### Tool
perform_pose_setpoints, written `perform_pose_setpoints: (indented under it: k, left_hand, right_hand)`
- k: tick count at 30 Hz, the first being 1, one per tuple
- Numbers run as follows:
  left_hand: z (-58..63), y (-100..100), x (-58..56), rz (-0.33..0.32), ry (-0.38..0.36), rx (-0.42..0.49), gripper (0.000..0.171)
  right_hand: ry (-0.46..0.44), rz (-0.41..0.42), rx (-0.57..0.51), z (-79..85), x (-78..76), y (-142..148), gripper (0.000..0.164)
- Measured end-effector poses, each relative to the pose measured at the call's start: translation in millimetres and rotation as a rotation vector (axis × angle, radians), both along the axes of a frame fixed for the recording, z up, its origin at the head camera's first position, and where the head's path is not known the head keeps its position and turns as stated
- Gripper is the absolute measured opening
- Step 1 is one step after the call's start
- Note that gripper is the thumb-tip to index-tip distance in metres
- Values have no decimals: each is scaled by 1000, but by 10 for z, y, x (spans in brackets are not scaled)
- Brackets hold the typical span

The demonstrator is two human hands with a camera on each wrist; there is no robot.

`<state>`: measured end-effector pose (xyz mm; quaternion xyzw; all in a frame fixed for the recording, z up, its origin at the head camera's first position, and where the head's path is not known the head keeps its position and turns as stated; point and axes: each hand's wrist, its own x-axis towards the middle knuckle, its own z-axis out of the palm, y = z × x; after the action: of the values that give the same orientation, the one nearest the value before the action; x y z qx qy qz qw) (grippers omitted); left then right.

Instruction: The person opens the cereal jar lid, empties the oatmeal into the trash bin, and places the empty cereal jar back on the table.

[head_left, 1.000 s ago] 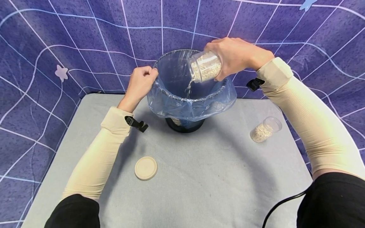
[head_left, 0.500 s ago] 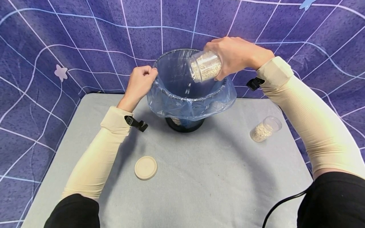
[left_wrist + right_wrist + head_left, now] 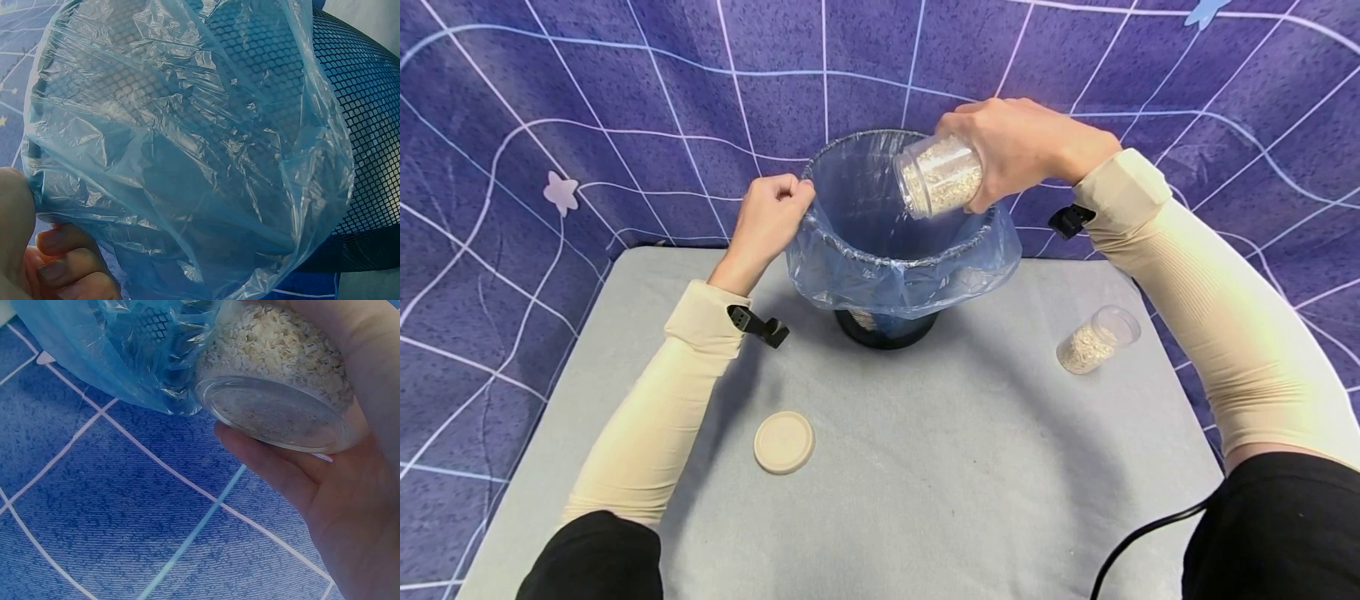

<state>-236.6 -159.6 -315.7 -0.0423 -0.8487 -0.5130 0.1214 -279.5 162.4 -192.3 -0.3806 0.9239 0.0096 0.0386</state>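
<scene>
My right hand (image 3: 1011, 150) grips a clear jar (image 3: 942, 175) of oat flakes, tipped with its mouth down to the left over the bin. In the right wrist view the fingers wrap the jar and its base (image 3: 275, 415) faces the camera, flakes (image 3: 275, 350) inside. A few flakes fall below the jar's mouth in the head view. The black mesh bin (image 3: 153, 325) is lined with a blue plastic bag (image 3: 895, 287) folded over its rim. With curled fingers my left hand (image 3: 767, 212) pinches the bag at the bin's left rim; in the left wrist view its fingers (image 3: 72, 265) sit under the bag's edge.
A second clear jar (image 3: 1097, 340), partly filled with flakes and without a lid, stands on the grey table (image 3: 925, 467) at the right. A round cream lid (image 3: 784, 442) lies front left. Behind the bin hangs a purple gridded curtain (image 3: 700, 100). A black cable (image 3: 1150, 530) runs at front right.
The stream of flakes from the jar has thinned, from a thick trail to a few falling bits. Both hands, the jar and the bin stay in place.
</scene>
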Motion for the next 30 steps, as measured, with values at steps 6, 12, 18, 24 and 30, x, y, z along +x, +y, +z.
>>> perform_pose_setpoints:
  k: [6, 12, 18, 24, 30]
  left_hand:
    - [8, 2, 8, 4, 3, -3, 42]
    - [7, 4, 7, -5, 8, 9, 42]
    - [-5, -3, -2, -3, 10, 5, 42]
    - [0, -4, 7, -3, 9, 2, 42]
    - [1, 0, 7, -3, 7, 5, 42]
  right_hand:
    - [4, 9, 2, -5, 4, -8, 88]
    - [5, 9, 7, -6, 5, -13, 88]
    - [6, 11, 14, -1, 5, -26, 90]
    - [2, 10, 21, 5, 8, -35, 91]
    - [3, 11, 22, 7, 13, -37, 91]
